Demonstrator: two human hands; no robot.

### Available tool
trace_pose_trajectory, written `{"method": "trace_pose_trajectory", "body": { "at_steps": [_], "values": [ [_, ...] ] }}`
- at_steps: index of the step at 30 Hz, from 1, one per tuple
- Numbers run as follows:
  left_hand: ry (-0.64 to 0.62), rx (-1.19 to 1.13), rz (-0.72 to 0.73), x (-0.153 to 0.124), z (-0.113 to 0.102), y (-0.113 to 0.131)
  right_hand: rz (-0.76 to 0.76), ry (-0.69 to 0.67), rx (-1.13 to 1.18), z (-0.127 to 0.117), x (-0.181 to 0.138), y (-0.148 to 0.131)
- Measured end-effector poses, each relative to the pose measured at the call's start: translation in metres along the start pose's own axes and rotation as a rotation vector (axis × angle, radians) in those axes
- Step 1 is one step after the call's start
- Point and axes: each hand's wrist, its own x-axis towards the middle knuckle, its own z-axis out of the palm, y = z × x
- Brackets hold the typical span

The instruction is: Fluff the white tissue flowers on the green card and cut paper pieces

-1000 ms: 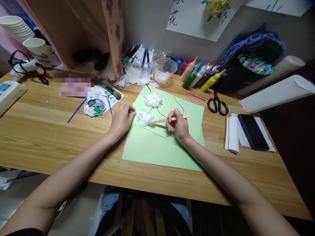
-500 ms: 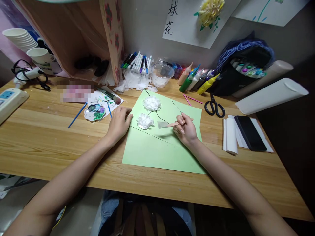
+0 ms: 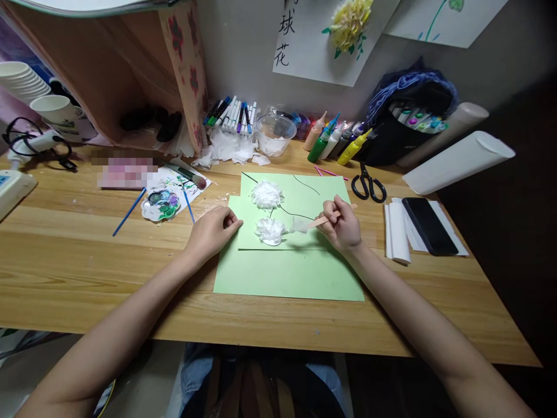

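A light green paper sheet [image 3: 287, 273] lies on the wooden desk [image 3: 87, 255], with two fluffy white tissue flowers [image 3: 270, 230] and thin black drawn stems on it. My right hand [image 3: 343, 227] pinches a wooden stick [image 3: 324, 220] whose whitish tip is lifted just right of the lower flower. My left hand [image 3: 213, 230] rests at the sheet's left edge, fingers curled and pressed on the paper's corner.
A paint palette [image 3: 161, 204] and blue brushes lie left. Markers [image 3: 230, 113], a clear plastic cup [image 3: 273, 133] and paint bottles [image 3: 331, 142] line the back. Black scissors [image 3: 369, 184], a phone [image 3: 429, 223] on white paper and white rolls are right.
My right hand drew the stick back from the lower flower and lifted its tip. My left hand shifted slightly along the sheet's edge. The view tilted up a little.
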Motion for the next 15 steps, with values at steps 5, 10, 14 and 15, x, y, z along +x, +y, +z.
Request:
{"method": "trace_pose_trajectory", "body": {
  "at_steps": [5, 10, 14, 15],
  "values": [
    [0.128, -0.062, 0.245, -0.005, 0.009, 0.011, -0.129, 0.051, -0.138, 0.027, -0.010, 0.004],
    [0.045, 0.075, 0.614, -0.017, 0.026, 0.035, -0.162, 0.214, -0.116, 0.017, -0.011, 0.005],
    [0.008, 0.361, 0.804, -0.025, 0.032, 0.039, -0.118, 0.254, -0.037, 0.001, -0.012, 0.008],
    [0.011, 0.409, 0.832, -0.027, 0.033, 0.038, -0.101, 0.257, -0.014, -0.001, -0.012, 0.009]
  ]
}}
